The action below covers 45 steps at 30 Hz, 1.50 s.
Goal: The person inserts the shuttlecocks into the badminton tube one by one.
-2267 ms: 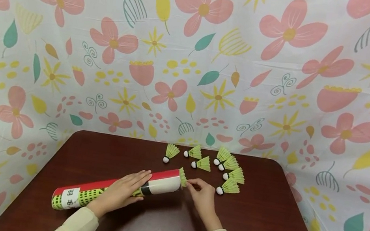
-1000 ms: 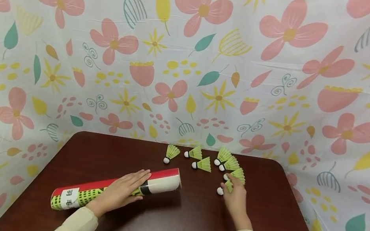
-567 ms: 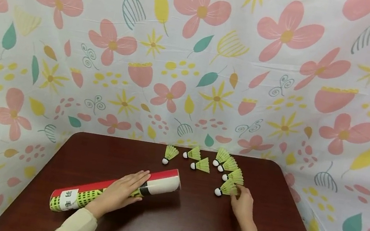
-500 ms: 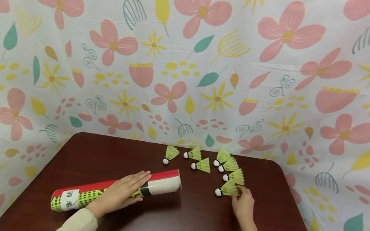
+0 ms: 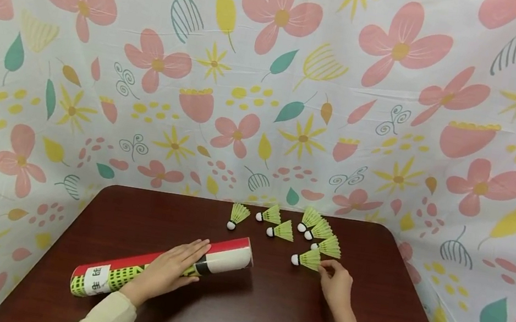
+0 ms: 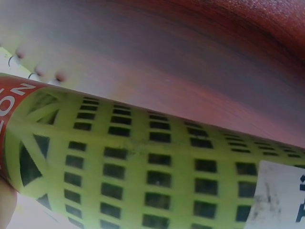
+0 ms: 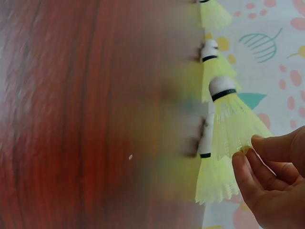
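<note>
My left hand (image 5: 168, 271) rests on a badminton shuttlecock tube (image 5: 228, 257), its straight fingers across the top and its thumb on the near side. The tube lies slanted on the table, its mouth to the right. In the left wrist view, the tube's yellow-green checked side (image 6: 157, 176) fills the lower half. My right hand (image 5: 337, 290) pinches the skirt rim of a yellow shuttlecock (image 5: 307, 259) between thumb and fingers. In the right wrist view, this shuttlecock (image 7: 236, 119) appears raised off the table, white cork pointing away from the hand.
Several more yellow shuttlecocks lie toward the table's back edge, among them one on the left (image 5: 239, 215) and a cluster (image 5: 319, 228) behind my right hand. The table (image 5: 235, 313) is dark reddish wood. A flowered cloth (image 5: 267, 101) hangs behind it.
My right hand left the tube's mouth, where a shuttlecock skirt stuck out and is now out of sight. It reached the nearest shuttlecock, pinched it and moved it left. My left hand stayed put.
</note>
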Available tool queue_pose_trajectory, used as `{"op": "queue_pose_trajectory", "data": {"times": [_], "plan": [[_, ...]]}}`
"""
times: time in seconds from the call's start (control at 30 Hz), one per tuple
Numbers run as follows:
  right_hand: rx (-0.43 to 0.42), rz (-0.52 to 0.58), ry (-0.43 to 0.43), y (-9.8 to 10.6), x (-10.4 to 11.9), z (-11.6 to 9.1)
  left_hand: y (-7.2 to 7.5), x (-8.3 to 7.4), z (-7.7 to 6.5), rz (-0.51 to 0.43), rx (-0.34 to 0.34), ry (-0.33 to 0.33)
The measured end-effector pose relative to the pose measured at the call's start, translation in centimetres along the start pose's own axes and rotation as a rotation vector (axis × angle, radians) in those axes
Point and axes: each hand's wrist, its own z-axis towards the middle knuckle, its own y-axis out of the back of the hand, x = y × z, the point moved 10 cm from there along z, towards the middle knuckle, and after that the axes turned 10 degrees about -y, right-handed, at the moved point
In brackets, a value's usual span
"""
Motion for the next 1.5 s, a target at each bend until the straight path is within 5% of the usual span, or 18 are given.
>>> {"op": "queue_pose_trajectory", "data": {"times": [1.17,1.5], "plan": [[0.231,0.236,0.152,-4.7,8.0,-3.4,-0.3,-0.3,0.8,0.006,0.025,-0.010],[0.294,0.227,0.202,-6.7,9.6,-4.8,-0.1,-0.9,1.1,-0.008,0.007,-0.021]]}}
